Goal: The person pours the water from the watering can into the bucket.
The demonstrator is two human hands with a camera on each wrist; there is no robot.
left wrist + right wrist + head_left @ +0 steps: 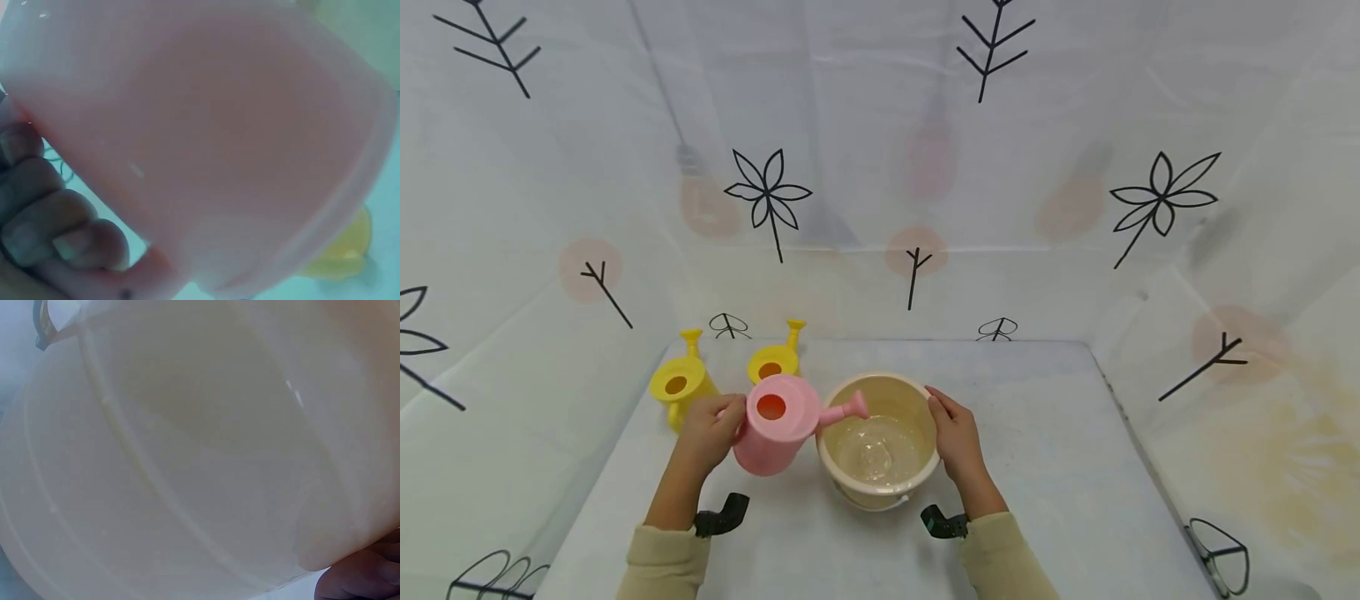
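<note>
My left hand [707,433] grips the handle of a pink watering can [767,454], with the fingers [47,219] curled round it in the left wrist view. The can is tilted, and its spout [853,406] reaches over the left rim of a cream bucket [874,498]. Clear liquid [868,454] shows at the bottom of the bucket. On the bucket's right side my right hand [957,437] holds the rim. The bucket wall [187,456] fills most of the right wrist view, hiding much of that hand.
Two yellow watering cans stand on the white table [1037,417] behind the left hand: one at the far left [700,375], another [788,357] partly behind the pink can. White cloth walls [865,108] printed with black plants surround the table. Each wrist wears a black camera [722,515].
</note>
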